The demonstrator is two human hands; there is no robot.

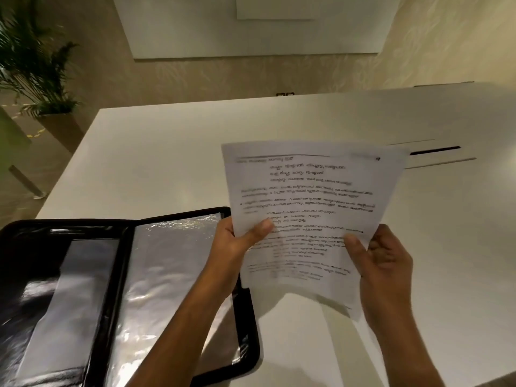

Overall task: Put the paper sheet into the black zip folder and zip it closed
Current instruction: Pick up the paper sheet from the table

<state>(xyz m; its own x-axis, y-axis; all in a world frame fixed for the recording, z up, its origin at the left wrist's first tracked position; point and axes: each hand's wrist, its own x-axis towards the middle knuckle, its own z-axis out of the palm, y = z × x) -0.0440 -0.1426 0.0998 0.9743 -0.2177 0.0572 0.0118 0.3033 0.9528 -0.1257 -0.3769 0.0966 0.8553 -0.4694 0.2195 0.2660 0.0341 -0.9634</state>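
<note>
Both hands, left hand [237,241] and right hand [385,263], grip the paper sheet [307,208] above the table [167,152], right of the open black zip folder [122,289].

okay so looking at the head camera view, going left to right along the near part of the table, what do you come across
Black zip folder lying open, left hand, paper sheet held above the white table, right hand.

We stood at a white table [173,152] with a dark slot [435,150] cut in its far right part. Beyond it we saw a beige patterned wall [209,76] carrying a white panel [251,29]. At far left a potted palm [30,65] stood on the floor [16,174] under dim, warm light
</note>
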